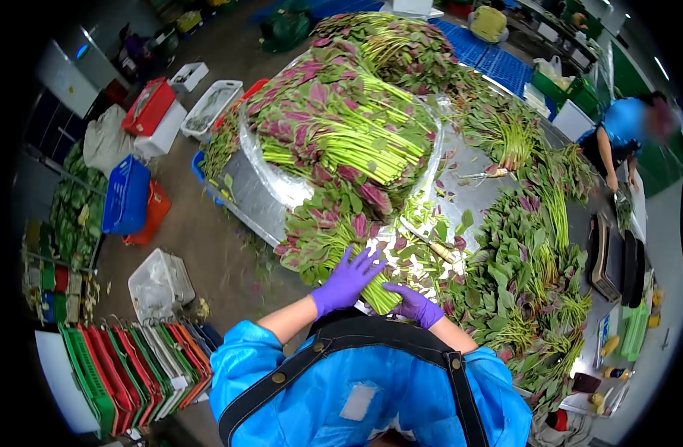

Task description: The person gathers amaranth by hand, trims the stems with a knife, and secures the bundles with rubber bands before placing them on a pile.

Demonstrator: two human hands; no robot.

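A bunch of leafy greens with purple leaves lies at the near edge of the metal table, its cut green stems toward my body. My left hand, in a purple glove, rests on the stems with its fingers spread. On the stems' right side is my right hand, gloved too, its fingers partly hidden against the stem ends. Just beyond, a knife lies among pale stem scraps. Behind the bunch, a large pile of trimmed greens sits on clear plastic.
Loose greens cover the table's right side, with a second knife among them. A co-worker stands at the far right. Crates, including a blue one and a white one, stand on the floor at left.
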